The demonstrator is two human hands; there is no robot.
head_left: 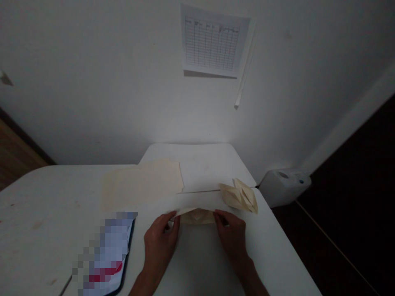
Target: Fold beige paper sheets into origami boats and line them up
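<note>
A folded piece of cream paper [197, 217] stretches between my two hands, just above the white table. My left hand [162, 236] pinches its left end between thumb and fingers. At the opposite end, my right hand [231, 230] grips the paper the same way. The paper bows up a little in the middle, with creases showing. Beyond my right hand lies a folded cream paper piece [239, 197] with pointed flaps standing up. Flat on the table, past my left hand, is a cream paper sheet or stack [143, 183].
A tablet or large phone [108, 255], its screen pixelated, lies left of my left hand. The white table [277, 255] meets a wall holding a printed chart [212, 41]. A white plastic jerrycan [285, 185] stands beyond the table's right edge.
</note>
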